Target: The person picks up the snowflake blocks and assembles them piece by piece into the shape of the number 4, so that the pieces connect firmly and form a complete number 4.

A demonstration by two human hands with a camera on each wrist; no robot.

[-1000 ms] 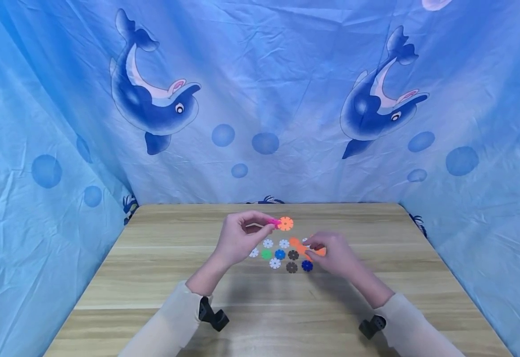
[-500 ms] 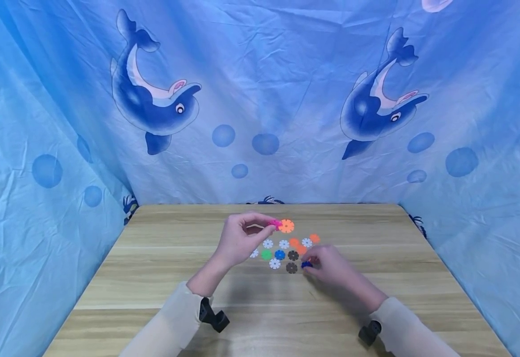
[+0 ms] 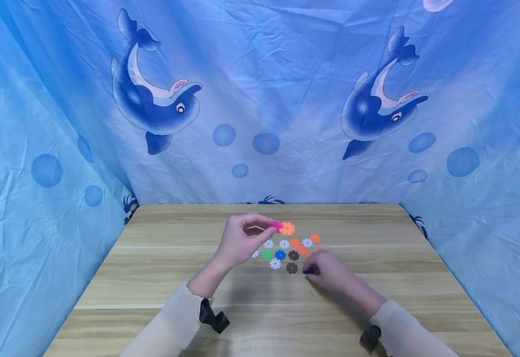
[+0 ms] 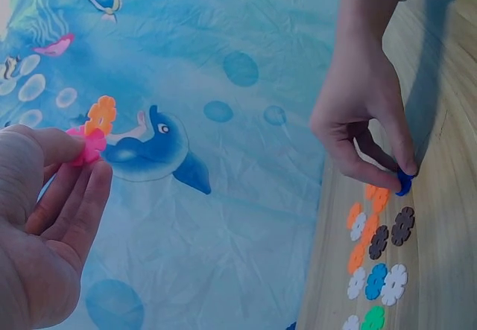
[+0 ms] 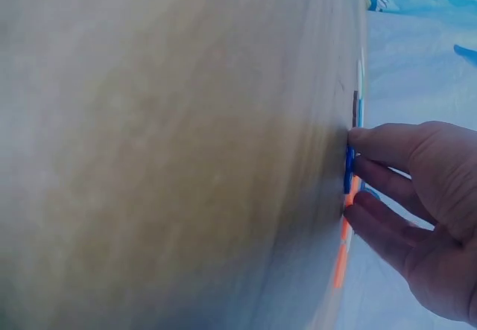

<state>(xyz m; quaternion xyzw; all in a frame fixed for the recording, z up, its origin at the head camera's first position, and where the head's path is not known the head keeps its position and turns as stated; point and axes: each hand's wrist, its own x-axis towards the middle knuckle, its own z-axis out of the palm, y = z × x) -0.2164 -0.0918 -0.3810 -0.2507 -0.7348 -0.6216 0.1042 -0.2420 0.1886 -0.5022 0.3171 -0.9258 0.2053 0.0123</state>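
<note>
My left hand (image 3: pixel 242 240) is raised over the table, pinching a pink snowflake disc (image 4: pixel 89 145) between thumb and fingers. An orange snowflake disc (image 3: pixel 287 228) is joined to the pink one and sticks out to the right. Low at the tabletop, my right hand (image 3: pixel 329 271) has thumb and fingertips on a dark blue snowflake disc (image 4: pixel 404 182), pinching it. In the head view the fingers cover most of that disc. Orange discs (image 3: pixel 302 249) lie just beyond the right hand, and a brown disc (image 3: pixel 292 267) lies to its left.
White discs (image 3: pixel 275 264), a green disc (image 3: pixel 266 254), a lighter blue disc (image 3: pixel 280 254) and another brown disc (image 3: pixel 293 255) lie flat on the wooden table (image 3: pixel 260 317). A blue curtain (image 3: pixel 309 99) with printed dolphins hangs behind and at both sides.
My right hand has moved from the orange discs toward me to the dark blue disc and taken it between its fingers. The left hand's joined discs have dipped slightly.
</note>
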